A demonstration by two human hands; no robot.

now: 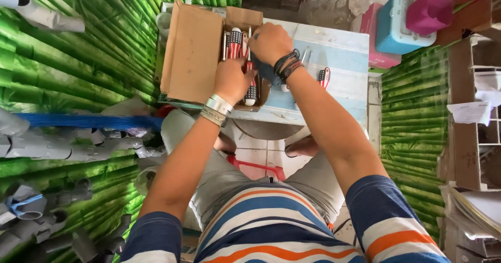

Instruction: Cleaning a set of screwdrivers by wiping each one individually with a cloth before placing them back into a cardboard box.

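Roughly, both hands work inside an open cardboard box (193, 54) of red-and-white handled screwdrivers (236, 44) on a pale blue table (339, 54), box toward 11 o'clock of the view. Risk: the box sits near the table's front edge, its near corner looks to hang over it, so a push or tug from either hand could likely slide it off or tip it and spill the tools toward the lap; tips point loosely among the fingers, so a jab or scrape on a blade seems possible too. Loose screwdriver (324, 77) lies apart at 3 o'clock of the box and could roll if the table gets bumped. Left hand (232, 80): forearm runs up from 7 o'clock, wrist bands on, knuckles up, fingers curled down into the box, apparently around a handle, exact grip hidden. Right hand (270, 43): arm comes in from 5 o'clock, dark wrist bands, fist-like, fingers bent closed at the box's far right wall; what they clasp, cannot tell. Hands sit close together, nearly touching, right one further away.
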